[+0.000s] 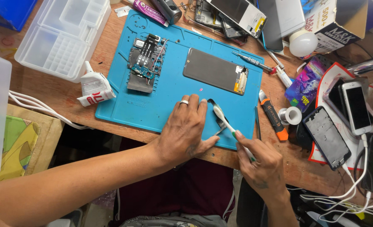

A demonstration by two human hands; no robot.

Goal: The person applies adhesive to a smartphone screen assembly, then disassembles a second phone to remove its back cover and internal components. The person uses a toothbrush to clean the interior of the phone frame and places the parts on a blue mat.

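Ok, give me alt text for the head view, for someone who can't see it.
The right hand brushes a small dark part with a white toothbrush while the left hand pins it on a blue work mat. A phone screen and circuit board lie beyond.

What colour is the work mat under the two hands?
The work mat is bright blue, seen best in the head view.

Phone repair workbench, blue repair mat (161, 105), opened phones (216, 70), circuit boards (145, 63), screwdriver (253, 62), parts organiser (62, 35)

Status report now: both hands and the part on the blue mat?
Left hand flat, pinning small dark part on blue mat. Right hand holds toothbrush, bristles on part. Nothing in between.
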